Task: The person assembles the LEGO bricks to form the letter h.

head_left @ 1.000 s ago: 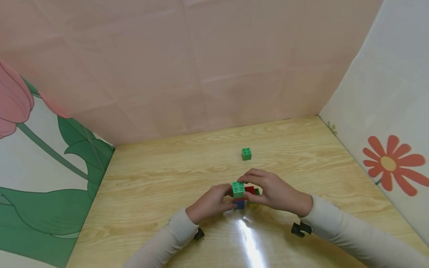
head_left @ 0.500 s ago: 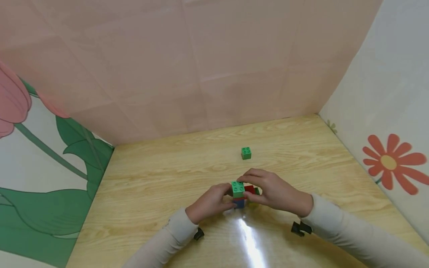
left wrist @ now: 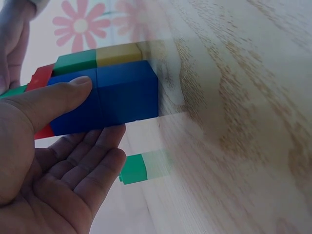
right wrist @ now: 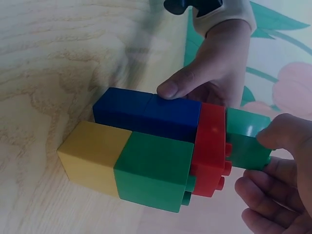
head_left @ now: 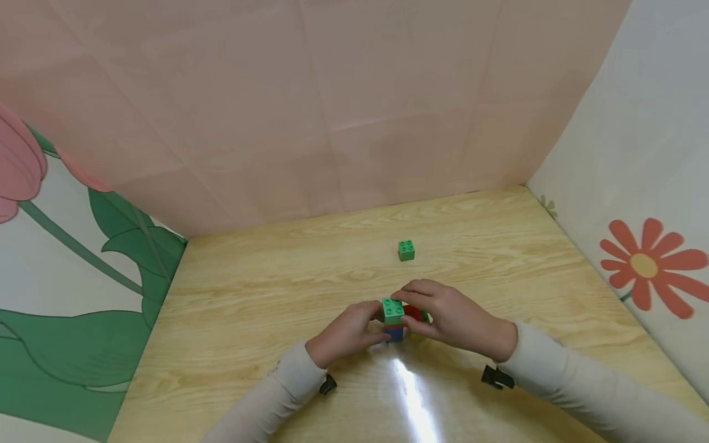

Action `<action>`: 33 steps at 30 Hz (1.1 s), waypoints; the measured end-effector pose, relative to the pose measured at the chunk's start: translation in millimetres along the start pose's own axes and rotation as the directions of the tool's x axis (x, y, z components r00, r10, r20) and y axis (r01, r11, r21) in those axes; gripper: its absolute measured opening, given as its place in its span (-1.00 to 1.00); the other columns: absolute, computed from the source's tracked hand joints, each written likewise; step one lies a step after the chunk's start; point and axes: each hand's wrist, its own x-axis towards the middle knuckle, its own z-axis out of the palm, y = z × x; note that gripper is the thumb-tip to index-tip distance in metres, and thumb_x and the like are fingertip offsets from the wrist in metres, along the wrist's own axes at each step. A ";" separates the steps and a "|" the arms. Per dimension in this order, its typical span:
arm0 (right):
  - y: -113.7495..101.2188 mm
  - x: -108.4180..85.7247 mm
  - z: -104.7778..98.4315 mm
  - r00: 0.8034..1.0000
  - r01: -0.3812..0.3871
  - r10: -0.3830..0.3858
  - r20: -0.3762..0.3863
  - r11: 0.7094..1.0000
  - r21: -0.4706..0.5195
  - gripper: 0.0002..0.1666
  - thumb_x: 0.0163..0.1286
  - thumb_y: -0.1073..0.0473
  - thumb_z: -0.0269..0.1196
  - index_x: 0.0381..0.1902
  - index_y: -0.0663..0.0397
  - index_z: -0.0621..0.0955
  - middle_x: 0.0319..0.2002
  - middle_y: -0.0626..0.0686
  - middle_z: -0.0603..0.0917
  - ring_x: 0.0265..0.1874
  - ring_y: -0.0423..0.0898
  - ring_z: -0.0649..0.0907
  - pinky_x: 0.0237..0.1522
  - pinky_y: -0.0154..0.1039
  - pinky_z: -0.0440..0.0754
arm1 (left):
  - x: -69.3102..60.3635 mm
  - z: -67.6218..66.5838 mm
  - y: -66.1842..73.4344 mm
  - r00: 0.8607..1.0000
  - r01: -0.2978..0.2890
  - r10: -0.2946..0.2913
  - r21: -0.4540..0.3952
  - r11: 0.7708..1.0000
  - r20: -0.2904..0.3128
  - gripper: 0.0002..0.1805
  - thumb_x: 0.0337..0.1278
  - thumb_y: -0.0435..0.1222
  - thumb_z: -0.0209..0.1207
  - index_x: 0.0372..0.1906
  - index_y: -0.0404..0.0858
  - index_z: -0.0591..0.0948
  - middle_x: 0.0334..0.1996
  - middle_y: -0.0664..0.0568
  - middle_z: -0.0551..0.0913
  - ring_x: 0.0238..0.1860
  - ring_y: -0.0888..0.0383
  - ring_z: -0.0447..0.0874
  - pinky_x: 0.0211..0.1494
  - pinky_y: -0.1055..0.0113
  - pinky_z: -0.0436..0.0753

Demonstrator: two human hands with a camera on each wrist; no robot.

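A small structure of toy building bricks stands on the table between the hands. Two blue bricks (right wrist: 170, 117) form one column. Beside it a dark green brick (right wrist: 153, 165) sits on a yellow brick (right wrist: 95, 151). Across the tops lies a red brick (right wrist: 208, 141), and a lighter green brick (right wrist: 246, 134) is on the red one, above the blue column. My left hand (head_left: 349, 332) holds the blue column, its thumb on the upper blue brick. With thumb and fingers, my right hand (head_left: 454, 314) pinches the lighter green brick at the top. Part of the red brick is hidden by the right hand in the head view.
A loose green brick (head_left: 407, 250) stands farther back on the wooden table (head_left: 266, 271). A pink sheet (head_left: 332, 111) hangs behind the table. Flower-printed sheets stand at the left and right sides.
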 end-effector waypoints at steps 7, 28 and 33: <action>0.3 -0.2 -0.7 0.999 -0.008 0.009 0.038 0.999 -0.044 -0.55 0.22 0.12 0.40 0.05 0.14 0.64 -0.07 -0.02 0.60 -0.17 -0.22 0.60 -0.24 -0.41 0.64 | 0.8 -1.1 0.7 1.000 -0.006 0.006 0.006 1.000 0.005 -0.55 0.15 -0.29 0.34 0.15 -0.15 0.52 -0.02 0.19 0.63 0.02 0.36 0.57 0.10 0.45 0.54; 6.1 -2.2 1.8 0.995 -0.063 0.059 0.076 0.997 0.043 -0.57 0.27 0.10 0.36 0.09 0.06 0.61 -0.06 -0.13 0.58 -0.17 -0.23 0.62 -0.20 -0.43 0.63 | 2.1 3.0 -2.8 1.000 0.020 -0.020 -0.022 1.000 0.014 -0.56 0.14 -0.28 0.35 0.13 -0.12 0.52 -0.03 0.24 0.63 0.02 0.36 0.56 0.11 0.40 0.56; 6.6 -1.5 0.1 0.994 -0.073 0.066 0.089 0.995 0.073 -0.54 0.27 0.10 0.37 0.11 0.04 0.59 -0.03 -0.14 0.58 -0.10 -0.25 0.60 -0.15 -0.32 0.66 | 1.1 0.8 -0.8 0.999 0.043 -0.043 -0.022 0.999 0.008 -0.57 0.14 -0.26 0.35 0.12 -0.12 0.53 -0.03 0.24 0.63 0.03 0.36 0.56 0.11 0.42 0.55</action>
